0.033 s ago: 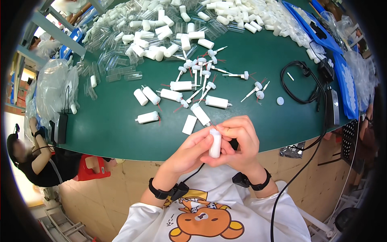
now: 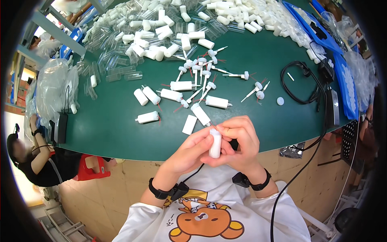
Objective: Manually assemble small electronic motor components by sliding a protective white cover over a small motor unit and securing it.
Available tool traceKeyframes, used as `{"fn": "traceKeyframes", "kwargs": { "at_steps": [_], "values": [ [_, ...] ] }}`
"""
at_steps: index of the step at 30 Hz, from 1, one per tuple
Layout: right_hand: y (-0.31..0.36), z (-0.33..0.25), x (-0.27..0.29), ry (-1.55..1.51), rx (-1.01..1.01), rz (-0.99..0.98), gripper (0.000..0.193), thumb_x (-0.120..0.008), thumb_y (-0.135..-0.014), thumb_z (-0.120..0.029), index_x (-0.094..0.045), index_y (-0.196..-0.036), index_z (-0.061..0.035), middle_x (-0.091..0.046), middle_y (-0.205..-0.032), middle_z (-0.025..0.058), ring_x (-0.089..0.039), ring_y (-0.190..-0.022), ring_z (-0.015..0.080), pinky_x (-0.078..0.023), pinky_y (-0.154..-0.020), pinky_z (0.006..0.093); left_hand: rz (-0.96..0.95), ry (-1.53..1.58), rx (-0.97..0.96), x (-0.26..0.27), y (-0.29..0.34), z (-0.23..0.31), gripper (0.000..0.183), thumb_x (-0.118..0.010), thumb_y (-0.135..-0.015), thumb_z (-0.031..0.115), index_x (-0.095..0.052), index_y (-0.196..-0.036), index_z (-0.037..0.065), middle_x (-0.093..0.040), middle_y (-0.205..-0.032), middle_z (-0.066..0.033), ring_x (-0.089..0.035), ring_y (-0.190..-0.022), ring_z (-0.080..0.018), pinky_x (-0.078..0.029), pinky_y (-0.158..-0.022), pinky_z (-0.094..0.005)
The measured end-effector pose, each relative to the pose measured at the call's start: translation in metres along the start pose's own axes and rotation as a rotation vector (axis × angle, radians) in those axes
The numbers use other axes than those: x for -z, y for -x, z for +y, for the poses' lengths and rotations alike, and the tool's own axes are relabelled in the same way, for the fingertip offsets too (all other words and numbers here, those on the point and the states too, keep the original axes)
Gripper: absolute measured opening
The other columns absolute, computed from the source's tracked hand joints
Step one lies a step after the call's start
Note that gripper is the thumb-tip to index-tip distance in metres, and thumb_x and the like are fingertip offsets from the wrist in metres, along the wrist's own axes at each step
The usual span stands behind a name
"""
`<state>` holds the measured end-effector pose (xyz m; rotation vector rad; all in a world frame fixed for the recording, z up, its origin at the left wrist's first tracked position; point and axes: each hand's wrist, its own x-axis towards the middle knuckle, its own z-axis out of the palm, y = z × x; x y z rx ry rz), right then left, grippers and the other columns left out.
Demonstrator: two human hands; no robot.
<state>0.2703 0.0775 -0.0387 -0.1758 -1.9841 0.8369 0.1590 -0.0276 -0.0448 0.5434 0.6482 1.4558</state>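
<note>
Close to my body, just over the near table edge, I hold a white plastic cylinder (image 2: 215,146) roughly upright between both hands. My left hand (image 2: 189,151) is closed round its left side, thumb pressed on it. The fingertips of my right hand (image 2: 242,141) pinch at its upper end, while other fingers of that hand curl by its lower end. Whether a thin wire sits in that pinch is too small to tell. Beyond my fingertips lies a white cylinder with metal prongs (image 2: 200,114), beside a plain white cylinder (image 2: 189,124).
On the green table (image 2: 109,133) lie several white caps with stems and red wires (image 2: 201,66). Behind them is a heap of white cylinders and clear tubes (image 2: 157,36). A black cable (image 2: 284,80) and blue trays (image 2: 344,80) are at right. A person (image 2: 36,161) sits at left.
</note>
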Motion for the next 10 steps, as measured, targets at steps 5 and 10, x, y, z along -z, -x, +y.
{"fn": "traceKeyframes", "kwargs": {
  "at_steps": [5, 10],
  "values": [
    [0.0017, -0.0009, -0.0050, 0.076, 0.016, 0.049, 0.064, -0.088, -0.049, -0.027, -0.058, -0.101, -0.0058, -0.056, -0.094, 0.0069, -0.053, -0.082, 0.0242, -0.044, -0.068, 0.0318, -0.027, 0.033, -0.090, 0.0027, -0.0038, -0.0031, 0.040, -0.045, -0.095, 0.030, -0.039, -0.121, 0.001, -0.061, -0.100, -0.0155, -0.059, -0.093, -0.0184, -0.047, -0.081, -0.0275],
    [-0.0002, -0.0019, -0.0021, 0.022, -0.027, 0.088, 0.075, -0.087, -0.050, -0.032, -0.053, -0.112, -0.0071, -0.055, -0.098, 0.0058, -0.052, -0.087, 0.0237, -0.043, -0.075, 0.0382, 0.132, 0.052, 0.028, -0.0035, -0.0046, 0.0047, 0.058, -0.060, -0.085, 0.043, -0.036, -0.123, 0.006, -0.057, -0.097, -0.0138, -0.056, -0.093, -0.0200, -0.046, -0.081, -0.0285]
  ]
}}
